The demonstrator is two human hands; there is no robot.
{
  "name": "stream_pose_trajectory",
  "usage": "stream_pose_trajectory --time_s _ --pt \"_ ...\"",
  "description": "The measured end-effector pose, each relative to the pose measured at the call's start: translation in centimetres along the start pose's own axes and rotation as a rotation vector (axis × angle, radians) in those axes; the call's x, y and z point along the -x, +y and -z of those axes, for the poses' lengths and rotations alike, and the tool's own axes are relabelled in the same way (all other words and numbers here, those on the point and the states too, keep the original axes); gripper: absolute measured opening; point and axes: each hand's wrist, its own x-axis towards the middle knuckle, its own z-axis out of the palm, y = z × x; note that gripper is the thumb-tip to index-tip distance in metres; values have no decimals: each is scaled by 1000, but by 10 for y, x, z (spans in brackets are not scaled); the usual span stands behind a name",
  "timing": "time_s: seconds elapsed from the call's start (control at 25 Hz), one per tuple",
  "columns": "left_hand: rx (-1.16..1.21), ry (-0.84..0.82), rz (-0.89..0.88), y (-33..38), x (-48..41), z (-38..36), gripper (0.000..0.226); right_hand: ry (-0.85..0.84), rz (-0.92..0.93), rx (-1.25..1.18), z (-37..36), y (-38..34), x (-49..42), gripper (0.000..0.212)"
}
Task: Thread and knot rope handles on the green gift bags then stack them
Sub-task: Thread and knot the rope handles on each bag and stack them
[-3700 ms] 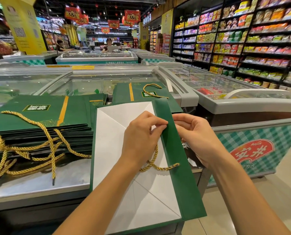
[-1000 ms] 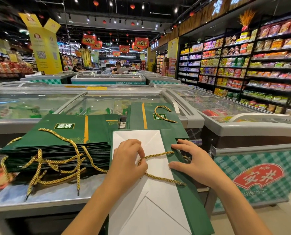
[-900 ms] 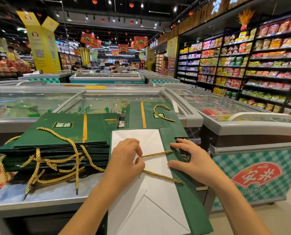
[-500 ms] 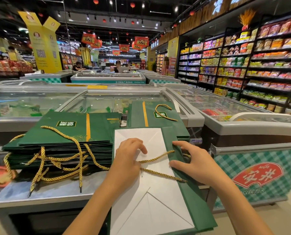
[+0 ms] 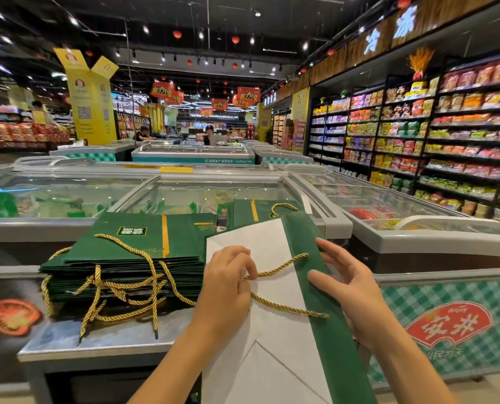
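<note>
- We stand among glass-lidded freezer chests (image 5: 213,193), which fill the middle of the shop floor. Shelves (image 5: 461,126) of packets line the right wall.
- Right in front of us, a steel counter (image 5: 103,342) carries the work.
- On its left half sits a stack of green gift bags (image 5: 144,243), folded flat. Their gold handles (image 5: 154,304) spill over the near side of the stack onto the counter.
- Just beside the stack, to the right, lies the flat bag (image 5: 275,339) with its white inside up and a green band (image 5: 327,339) along its right side. Its far end hides part of a smaller pile (image 5: 260,211) of bags behind.
- Our right hand (image 5: 351,287) is unclenched. The thumb and forefinger lie spread on the green band, and the other fingers are loosely bent past its edge.
- Our left hand (image 5: 228,284) pinches the gold rope (image 5: 289,308) over the white panel. From the pinch, two strands run right to the band and meet it well apart.
</note>
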Motion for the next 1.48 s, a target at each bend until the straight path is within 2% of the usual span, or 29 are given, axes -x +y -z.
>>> stream_pose_trajectory --time_s 0.12,0.24,0.28,0.36,0.44,0.52,0.56,0.6,0.68,0.8,0.88,0.96,1.0,1.08,1.2,1.32,1.48 --pt "4 26 10 24 -13 22 33 92 79 -108 -17 -28 2 45" --pt "88 -71 108 56 -23 51 13 145 193 -125 -39 -66 7 38" --pt "129 -120 135 67 -25 59 25 142 241 -115 -47 -77 9 36" --pt "365 -242 188 88 -26 71 57 100 336 -98 -66 -96 16 33" --pt "749 -355 259 106 -25 84 71 38 388 -25 -87 -102 18 31" --pt "1075 -401 404 110 -24 96 68 23 423 110 -104 -96 14 31" --pt "1180 -407 479 110 -22 100 61 31 433 152 -109 -90 11 29" --pt "1242 -393 534 106 -19 102 44 41 434 165 -112 -84 8 29" --pt "1195 -307 633 91 -14 99 20 23 376 109 -112 -72 2 31" --pt "1143 -221 792 70 -9 92 35 -1 323 162 -103 -57 -6 33" --pt "1153 -207 849 61 -7 91 36 45 340 304 -90 -46 -9 34" --pt "1142 -184 894 52 -7 90 31 136 354 552 -71 -33 -9 31" --pt "1141 -171 914 48 -7 91 29 173 332 684 -62 -27 -7 31" --pt "1141 -151 941 41 -11 89 27 157 190 834 -46 -19 -1 47" --pt "1116 -118 989 30 -19 81 24 54 -27 750 -37 -16 4 66" --pt "1028 -161 1004 22 -34 71 21 97 -52 695 -28 -15 -8 74" --pt "824 -158 908 10 -70 58 24 155 -52 635 -17 -24 -44 78"
